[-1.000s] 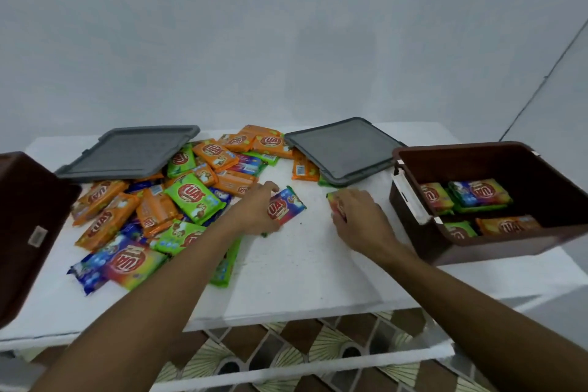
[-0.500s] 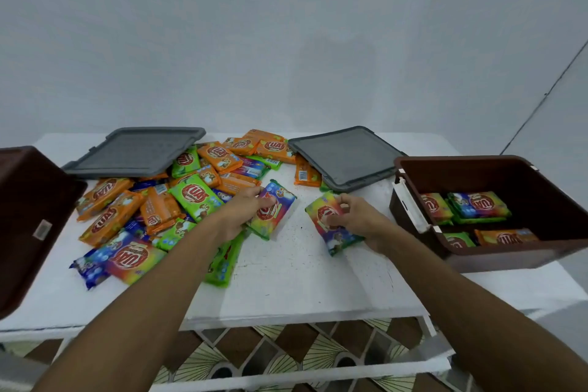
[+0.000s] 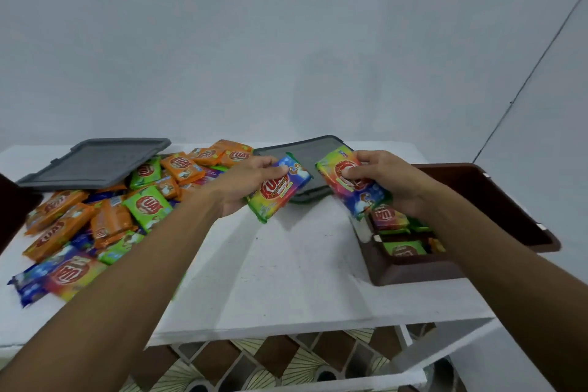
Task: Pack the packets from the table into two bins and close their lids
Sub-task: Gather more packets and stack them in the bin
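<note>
Both packets have risen off the table [image 3: 286, 280] since half a second ago; the left hand [image 3: 251, 188] grips a rainbow packet [image 3: 280, 192] above mid-table; the right hand [image 3: 389, 183] pinches a second packet [image 3: 350, 184] over the brown bin [image 3: 413, 269]; packing looks early, the pile [image 3: 105, 216] large; next, probably, lower both inside.

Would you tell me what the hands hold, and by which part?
Left hand: a rainbow-coloured plastic packet, by its upper left edge. Right hand: a second rainbow-coloured packet, by its right side.
</note>
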### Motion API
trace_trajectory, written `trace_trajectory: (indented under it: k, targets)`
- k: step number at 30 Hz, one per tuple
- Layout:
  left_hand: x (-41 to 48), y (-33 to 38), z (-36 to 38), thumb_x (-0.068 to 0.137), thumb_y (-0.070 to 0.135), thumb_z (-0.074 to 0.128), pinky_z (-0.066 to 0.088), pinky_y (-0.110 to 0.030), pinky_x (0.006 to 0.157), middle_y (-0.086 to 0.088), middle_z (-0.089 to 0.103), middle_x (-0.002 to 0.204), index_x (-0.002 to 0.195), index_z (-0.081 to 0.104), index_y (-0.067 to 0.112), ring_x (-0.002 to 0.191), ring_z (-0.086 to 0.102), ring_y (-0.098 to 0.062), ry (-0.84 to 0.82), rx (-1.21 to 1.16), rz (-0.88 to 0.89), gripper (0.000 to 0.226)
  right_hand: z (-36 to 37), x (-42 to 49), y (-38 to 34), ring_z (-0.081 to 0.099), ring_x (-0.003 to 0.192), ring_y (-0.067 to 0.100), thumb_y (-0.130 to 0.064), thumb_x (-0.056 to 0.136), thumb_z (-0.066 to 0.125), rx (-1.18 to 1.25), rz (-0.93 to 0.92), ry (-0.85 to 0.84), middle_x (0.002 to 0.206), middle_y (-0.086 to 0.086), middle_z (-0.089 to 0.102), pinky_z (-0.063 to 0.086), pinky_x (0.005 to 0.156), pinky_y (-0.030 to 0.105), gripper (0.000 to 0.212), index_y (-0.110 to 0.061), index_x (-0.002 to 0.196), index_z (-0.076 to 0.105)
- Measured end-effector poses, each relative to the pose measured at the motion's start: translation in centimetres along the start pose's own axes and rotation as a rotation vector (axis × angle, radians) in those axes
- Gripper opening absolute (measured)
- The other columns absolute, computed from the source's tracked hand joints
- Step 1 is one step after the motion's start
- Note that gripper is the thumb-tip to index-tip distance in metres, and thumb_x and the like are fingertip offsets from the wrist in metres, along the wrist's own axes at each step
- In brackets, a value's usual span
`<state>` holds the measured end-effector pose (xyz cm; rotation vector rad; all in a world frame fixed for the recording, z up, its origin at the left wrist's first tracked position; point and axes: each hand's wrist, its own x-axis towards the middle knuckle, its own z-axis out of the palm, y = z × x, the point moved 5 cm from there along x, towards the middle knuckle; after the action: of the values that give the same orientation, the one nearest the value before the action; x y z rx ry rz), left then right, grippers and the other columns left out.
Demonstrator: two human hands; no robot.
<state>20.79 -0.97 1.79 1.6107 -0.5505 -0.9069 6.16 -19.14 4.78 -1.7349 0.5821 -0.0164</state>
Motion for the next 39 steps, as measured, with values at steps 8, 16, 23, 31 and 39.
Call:
trace_trajectory:
  k: [8, 16, 23, 31, 39]
  targets:
    - [3.5, 4.7, 12.2, 0.092, 0.021, 0.064, 0.057, -0.031, 0.076, -0.012, 0.072, 0.107, 0.115, 0.063, 0.011, 0.084, 0.069, -0.017, -0.059, 0.205, 0.167, 0.026, -14.5, -1.8, 4.6, 0.073, 0.083, 0.025, -0.018, 0.083, 0.073, -0.241, -0.057, 0.136, 0.094, 0.009, 0.075, 0.059, 0.074, 0.039, 0.024, -0.016, 0.104, 0.062]
    - [7.9, 4.4, 20.4, 0.091, 0.020, 0.065, 0.056, -0.032, 0.082, -0.003, 0.074, 0.102, 0.114, 0.065, 0.019, 0.089, 0.071, -0.017, -0.140, 0.537, 0.197, 0.023, -19.9, 0.5, 7.9, 0.064, 0.095, 0.012, -0.021, 0.082, 0.074, -0.811, -0.182, -0.017, 0.110, -0.002, 0.068, 0.052, 0.082, 0.028, 0.035, -0.023, 0.116, 0.064]
    - [10.8, 2.3, 22.3, 0.089, 0.030, 0.066, 0.049, -0.039, 0.083, -0.003, 0.064, 0.115, 0.122, 0.059, 0.024, 0.100, 0.059, -0.020, -0.159, 1.278, 0.214, 0.035, -18.6, 3.1, 9.3, 0.061, 0.105, 0.014, -0.024, 0.086, 0.069, -1.041, -0.248, -0.159, 0.119, -0.006, 0.065, 0.050, 0.090, 0.032, 0.039, -0.030, 0.123, 0.063]
    - [9.7, 3.1, 23.2, 0.085, 0.030, 0.061, 0.050, -0.039, 0.071, 0.000, 0.060, 0.111, 0.117, 0.057, 0.025, 0.100, 0.060, -0.026, 0.091, 1.609, 0.394, 0.033, -18.4, 2.8, 9.3, 0.058, 0.109, 0.019, -0.039, 0.086, 0.064, -1.319, -0.474, 0.102, 0.119, -0.005, 0.063, 0.052, 0.085, 0.040, 0.041, -0.032, 0.126, 0.059]
    - [10.4, 1.3, 22.6, 0.077, 0.051, 0.072, 0.047, -0.042, 0.082, 0.000, 0.056, 0.124, 0.125, 0.058, 0.028, 0.110, 0.057, -0.028, -0.068, 1.697, 0.238, 0.056, -18.1, 3.5, 10.3, 0.060, 0.107, 0.016, -0.043, 0.083, 0.070, -1.259, -0.385, -0.061, 0.121, -0.009, 0.061, 0.047, 0.079, 0.031, 0.039, -0.032, 0.120, 0.065]
